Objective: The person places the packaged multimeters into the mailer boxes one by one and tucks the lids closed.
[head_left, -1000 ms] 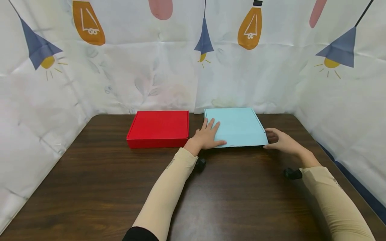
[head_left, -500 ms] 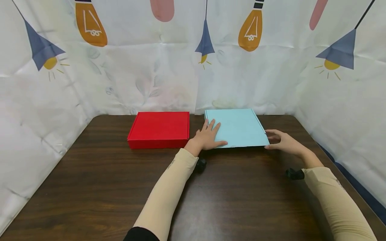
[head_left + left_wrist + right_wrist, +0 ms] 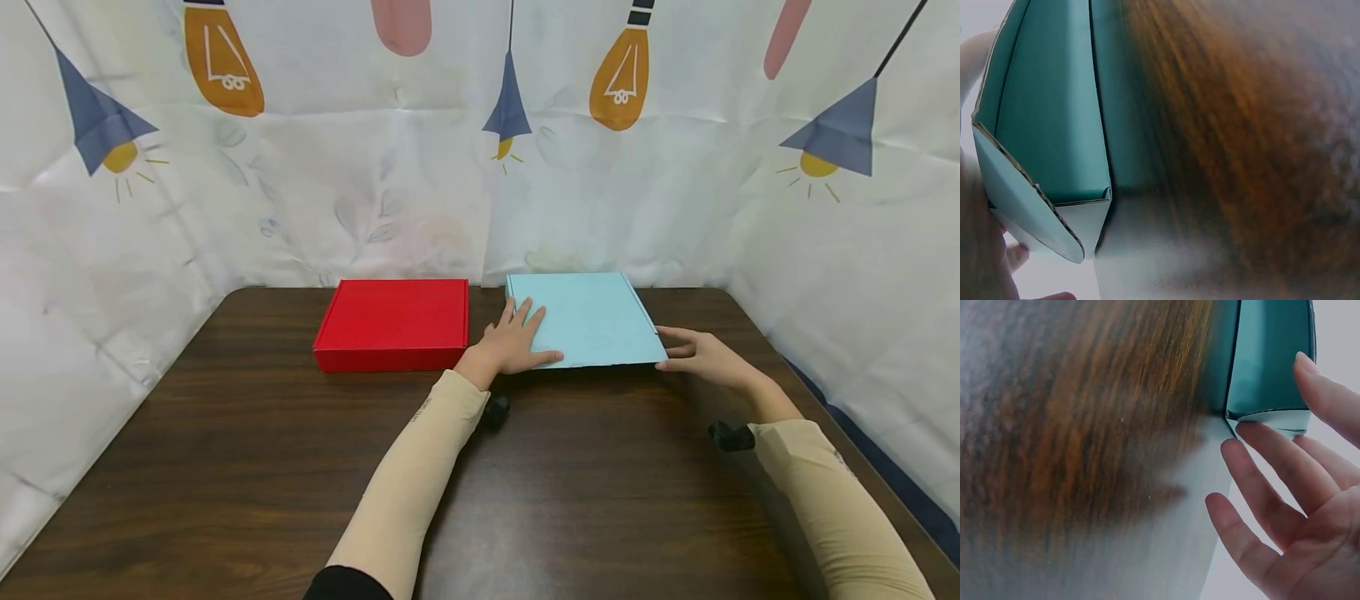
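A light blue cardboard box [image 3: 592, 312] stands at the far side of the table, right of centre. My left hand [image 3: 512, 344] rests on the left side of its lid, fingers spread, thumb along the front edge. In the left wrist view, a side flap [image 3: 1019, 194] of the lid angles outward past the box's front wall [image 3: 1054, 106]. My right hand [image 3: 701, 356] is at the front right corner, holding nothing. The right wrist view has its fingers [image 3: 1272, 456] extended beside the box's side panel, with the thumb tip overlapping the lid's front edge.
A closed red cardboard box [image 3: 397, 321] stands left of the blue one, close to my left wrist. Behind the dark wooden table [image 3: 600, 500] hangs a white curtain [image 3: 420, 183] printed with lamps and bulbs.
My right hand's fingers have straightened and spread a little at the box's right side. The left hand and both boxes stay in place; the head view shifts slightly.
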`<state>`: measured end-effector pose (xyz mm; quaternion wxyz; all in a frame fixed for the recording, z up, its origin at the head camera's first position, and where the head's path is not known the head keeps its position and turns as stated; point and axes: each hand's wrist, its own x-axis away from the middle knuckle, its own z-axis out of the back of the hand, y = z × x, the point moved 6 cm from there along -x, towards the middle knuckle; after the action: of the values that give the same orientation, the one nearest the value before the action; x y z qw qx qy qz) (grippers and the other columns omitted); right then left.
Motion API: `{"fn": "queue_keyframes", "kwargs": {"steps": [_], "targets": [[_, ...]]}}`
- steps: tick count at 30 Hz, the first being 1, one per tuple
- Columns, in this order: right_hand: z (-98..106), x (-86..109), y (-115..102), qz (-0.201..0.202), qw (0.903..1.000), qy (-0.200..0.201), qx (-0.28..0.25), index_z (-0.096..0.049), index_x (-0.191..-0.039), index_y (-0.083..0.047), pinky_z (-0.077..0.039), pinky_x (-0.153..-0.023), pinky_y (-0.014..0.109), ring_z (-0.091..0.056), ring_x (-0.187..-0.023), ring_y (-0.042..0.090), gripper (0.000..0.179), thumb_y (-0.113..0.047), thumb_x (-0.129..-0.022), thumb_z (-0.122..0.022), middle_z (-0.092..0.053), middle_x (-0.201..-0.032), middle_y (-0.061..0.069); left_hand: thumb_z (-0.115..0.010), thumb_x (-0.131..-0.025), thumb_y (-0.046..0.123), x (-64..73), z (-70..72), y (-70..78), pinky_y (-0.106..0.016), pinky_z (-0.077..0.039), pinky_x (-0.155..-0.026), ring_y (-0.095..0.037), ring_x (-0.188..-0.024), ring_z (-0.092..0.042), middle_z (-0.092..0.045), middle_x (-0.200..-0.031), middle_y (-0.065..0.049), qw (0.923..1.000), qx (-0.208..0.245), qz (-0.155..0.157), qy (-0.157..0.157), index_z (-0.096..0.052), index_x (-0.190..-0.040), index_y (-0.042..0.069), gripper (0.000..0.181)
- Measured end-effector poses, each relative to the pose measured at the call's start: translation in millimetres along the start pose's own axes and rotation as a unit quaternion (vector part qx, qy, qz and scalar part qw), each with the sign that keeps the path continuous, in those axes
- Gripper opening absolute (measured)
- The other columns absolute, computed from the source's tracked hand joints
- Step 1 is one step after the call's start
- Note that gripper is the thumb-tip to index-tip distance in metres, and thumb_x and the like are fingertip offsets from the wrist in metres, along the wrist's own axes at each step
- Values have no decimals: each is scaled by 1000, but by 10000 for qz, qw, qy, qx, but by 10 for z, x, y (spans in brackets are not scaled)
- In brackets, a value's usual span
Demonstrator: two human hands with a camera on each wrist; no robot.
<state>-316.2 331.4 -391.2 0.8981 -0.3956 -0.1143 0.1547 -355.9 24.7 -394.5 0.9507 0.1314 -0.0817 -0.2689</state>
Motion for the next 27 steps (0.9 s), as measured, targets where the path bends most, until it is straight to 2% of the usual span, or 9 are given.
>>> {"fn": "queue_keyframes", "kwargs": {"steps": [6, 9, 16, 23, 27], "targets": [[-8, 22, -24, 45, 9999, -17, 134, -23, -160, 5, -36, -105, 72, -45, -134, 52, 77, -19, -102, -67, -30, -157, 36, -48, -98, 67, -4, -3, -8, -63, -24, -118, -33, -156, 10, 3, -172, -7, 10000, 87, -22, 39, -7, -167, 20, 93], [-18, 33, -43, 43, 9999, -37, 115, -22, -160, 5, -35, -105, 72, -47, -133, 52, 76, -19, -102, -66, -35, -153, 37, -48, -98, 67, -11, -13, -17, -63, -24, -118, -33, -156, 9, 3, -172, -7, 10000, 88, -17, 39, -7, -167, 20, 93], [-35, 26, -73, 30, 10000, -38, 4, -21, -161, 3, -34, -106, 72, -46, -135, 52, 77, -22, -103, -65, -36, -154, 36, -49, -98, 67, -12, -19, -24, -64, -24, -117, -33, -156, 9, 3, -172, -7, 9999, 127, -29, 59, -7, -167, 20, 93], [-29, 40, -73, 58, 10000, 9, 0, -24, -160, 4, -36, -105, 71, -52, -129, 50, 75, -19, -103, -66, -51, -142, 36, -48, -98, 67, -21, -37, -30, -64, -25, -117, -33, -156, 10, 4, -172, -7, 9999, 125, -75, 51, -7, -167, 21, 93], [-33, 35, -75, 93, 10000, 23, -8, -23, -160, 4, -36, -105, 71, -51, -130, 51, 75, -17, -102, -66, -47, -145, 37, -49, -98, 67, -13, -27, -30, -64, -25, -117, -33, -156, 10, 3, -172, -6, 9999, 102, -67, 59, -7, -167, 21, 93]]}}
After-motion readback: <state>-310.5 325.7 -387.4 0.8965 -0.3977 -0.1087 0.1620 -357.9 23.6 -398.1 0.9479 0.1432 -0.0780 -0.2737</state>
